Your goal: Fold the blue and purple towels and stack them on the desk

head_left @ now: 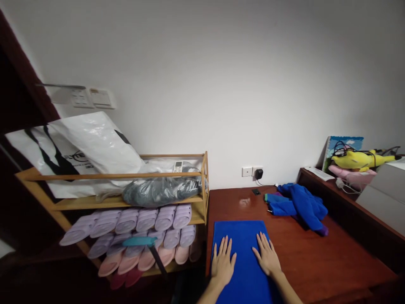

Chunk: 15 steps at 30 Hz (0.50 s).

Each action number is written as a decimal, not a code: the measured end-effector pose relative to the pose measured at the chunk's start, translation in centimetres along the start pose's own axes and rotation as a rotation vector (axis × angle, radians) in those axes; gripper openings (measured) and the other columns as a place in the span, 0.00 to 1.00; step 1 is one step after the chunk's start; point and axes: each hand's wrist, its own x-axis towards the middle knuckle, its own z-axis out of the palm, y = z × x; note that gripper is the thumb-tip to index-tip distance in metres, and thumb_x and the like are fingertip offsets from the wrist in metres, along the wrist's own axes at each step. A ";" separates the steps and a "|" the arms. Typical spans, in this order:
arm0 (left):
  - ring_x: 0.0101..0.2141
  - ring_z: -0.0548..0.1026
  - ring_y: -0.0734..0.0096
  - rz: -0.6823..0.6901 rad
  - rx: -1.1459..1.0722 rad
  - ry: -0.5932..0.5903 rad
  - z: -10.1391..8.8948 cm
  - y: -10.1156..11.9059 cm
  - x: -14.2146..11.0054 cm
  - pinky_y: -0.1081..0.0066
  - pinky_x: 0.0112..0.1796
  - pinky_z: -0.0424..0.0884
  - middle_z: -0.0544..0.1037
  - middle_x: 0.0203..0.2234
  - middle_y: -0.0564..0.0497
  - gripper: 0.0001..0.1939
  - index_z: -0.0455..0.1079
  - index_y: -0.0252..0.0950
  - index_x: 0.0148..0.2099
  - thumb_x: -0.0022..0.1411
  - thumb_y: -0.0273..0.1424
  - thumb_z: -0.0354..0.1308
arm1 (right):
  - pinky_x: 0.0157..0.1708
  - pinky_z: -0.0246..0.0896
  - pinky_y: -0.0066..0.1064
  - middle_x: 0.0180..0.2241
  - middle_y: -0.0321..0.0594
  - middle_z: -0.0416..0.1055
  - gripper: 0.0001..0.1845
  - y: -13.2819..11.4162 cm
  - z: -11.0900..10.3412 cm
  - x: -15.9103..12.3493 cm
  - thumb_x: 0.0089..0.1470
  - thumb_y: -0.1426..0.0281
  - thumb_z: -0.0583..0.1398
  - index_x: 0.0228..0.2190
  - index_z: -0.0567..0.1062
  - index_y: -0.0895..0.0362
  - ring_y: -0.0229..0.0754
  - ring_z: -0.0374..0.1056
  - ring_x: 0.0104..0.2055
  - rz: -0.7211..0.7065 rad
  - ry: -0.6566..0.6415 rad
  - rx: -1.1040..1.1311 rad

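A blue cloth (242,261) lies spread flat on the reddish-brown wooden desk (303,253), its near end running out of view at the bottom. My left hand (223,262) rests palm down on the cloth's left side, fingers stretched forward and thumb apart. On the right edge of the same cloth lies my right hand (266,255), also flat with its fingers spread. Neither hand grips anything. Further back on the desk, a crumpled blue garment (297,204) with purple and teal edges sits to the right.
Left of the desk stands a wooden rack (120,176) with several lilac slippers (147,219), pink ones below, and a large white bag (95,143) on top. A black plug (258,173) sits in the wall socket. A yellow plush toy (356,160) lies on the raised right shelf.
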 end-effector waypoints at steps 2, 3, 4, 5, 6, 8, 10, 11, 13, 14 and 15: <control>0.63 0.44 0.62 -0.012 0.003 0.006 -0.7 0.7 0.2 0.51 0.61 0.48 0.45 0.65 0.51 0.29 0.38 0.41 0.66 0.66 0.42 0.35 | 0.64 0.38 0.47 0.64 0.43 0.43 0.39 -1.1 -0.3 0.0 0.56 0.47 0.41 0.61 0.50 0.57 0.47 0.37 0.66 0.001 0.049 0.018; 0.63 0.44 0.62 -0.008 -0.001 0.020 -0.8 1.2 -0.1 0.52 0.61 0.48 0.45 0.65 0.51 0.29 0.36 0.41 0.66 0.66 0.41 0.36 | 0.64 0.38 0.47 0.64 0.43 0.44 0.39 -1.8 -0.2 -0.4 0.56 0.48 0.41 0.61 0.50 0.57 0.47 0.37 0.66 -0.003 0.079 0.031; 0.63 0.43 0.62 0.004 -0.009 0.035 -0.8 1.7 -0.6 0.52 0.61 0.49 0.44 0.65 0.52 0.29 0.33 0.41 0.66 0.66 0.40 0.36 | 0.64 0.39 0.47 0.64 0.42 0.43 0.38 -2.7 0.1 -1.1 0.57 0.48 0.42 0.61 0.50 0.56 0.48 0.37 0.66 -0.015 0.101 0.047; 0.63 0.43 0.62 0.024 -0.020 0.042 -0.7 2.2 -1.3 0.52 0.61 0.49 0.43 0.65 0.53 0.29 0.31 0.42 0.66 0.66 0.39 0.36 | 0.64 0.40 0.46 0.64 0.41 0.43 0.36 -3.7 0.5 -1.9 0.57 0.50 0.42 0.61 0.49 0.56 0.48 0.38 0.66 -0.037 0.107 0.067; 0.63 0.44 0.62 0.044 -0.032 0.038 -0.4 2.6 -2.2 0.53 0.61 0.50 0.43 0.65 0.54 0.29 0.29 0.43 0.65 0.66 0.38 0.36 | 0.64 0.41 0.45 0.64 0.39 0.43 0.35 -4.6 1.0 -2.9 0.58 0.51 0.41 0.62 0.49 0.54 0.47 0.38 0.66 -0.066 0.097 0.086; 0.63 0.46 0.62 0.072 -0.047 0.001 0.2 3.2 -3.8 0.53 0.61 0.52 0.44 0.64 0.54 0.29 0.27 0.44 0.64 0.66 0.39 0.36 | 0.64 0.42 0.42 0.64 0.36 0.42 0.32 -6.0 2.0 -4.7 0.59 0.54 0.40 0.62 0.47 0.52 0.45 0.39 0.66 -0.128 0.046 0.105; 0.63 0.48 0.62 0.089 -0.040 -0.018 0.7 2.9 -5.2 0.53 0.60 0.54 0.46 0.64 0.54 0.29 0.27 0.45 0.64 0.66 0.41 0.36 | 0.63 0.43 0.44 0.64 0.34 0.42 0.31 -6.3 2.5 -6.1 0.60 0.54 0.39 0.62 0.46 0.49 0.45 0.40 0.66 -0.154 0.007 0.089; 0.62 0.49 0.62 0.103 -0.030 -0.010 0.7 2.5 -5.6 0.53 0.60 0.55 0.46 0.64 0.54 0.29 0.27 0.45 0.64 0.67 0.41 0.36 | 0.63 0.42 0.45 0.64 0.33 0.42 0.31 -6.0 2.5 -6.6 0.60 0.54 0.40 0.61 0.45 0.48 0.45 0.40 0.66 -0.145 0.006 0.071; 0.62 0.51 0.62 0.137 -0.003 0.027 0.6 1.1 -6.3 0.53 0.59 0.56 0.47 0.64 0.53 0.29 0.27 0.44 0.65 0.67 0.40 0.36 | 0.63 0.42 0.48 0.64 0.34 0.43 0.32 -4.4 2.3 -7.2 0.59 0.52 0.42 0.62 0.44 0.48 0.46 0.40 0.66 -0.109 0.033 0.031; 0.62 0.51 0.62 0.146 0.011 0.046 0.5 0.3 -6.6 0.53 0.58 0.57 0.47 0.64 0.53 0.29 0.27 0.44 0.65 0.67 0.40 0.36 | 0.63 0.42 0.49 0.64 0.35 0.44 0.33 -3.4 2.2 -7.4 0.58 0.51 0.42 0.62 0.44 0.49 0.47 0.41 0.66 -0.086 0.055 0.010; 0.62 0.52 0.62 0.149 0.025 0.062 0.4 -0.5 -6.9 0.53 0.58 0.58 0.47 0.64 0.53 0.29 0.28 0.44 0.65 0.67 0.39 0.36 | 0.63 0.43 0.50 0.64 0.36 0.44 0.34 -2.2 2.1 -7.7 0.58 0.51 0.43 0.62 0.45 0.49 0.47 0.41 0.66 -0.063 0.076 -0.010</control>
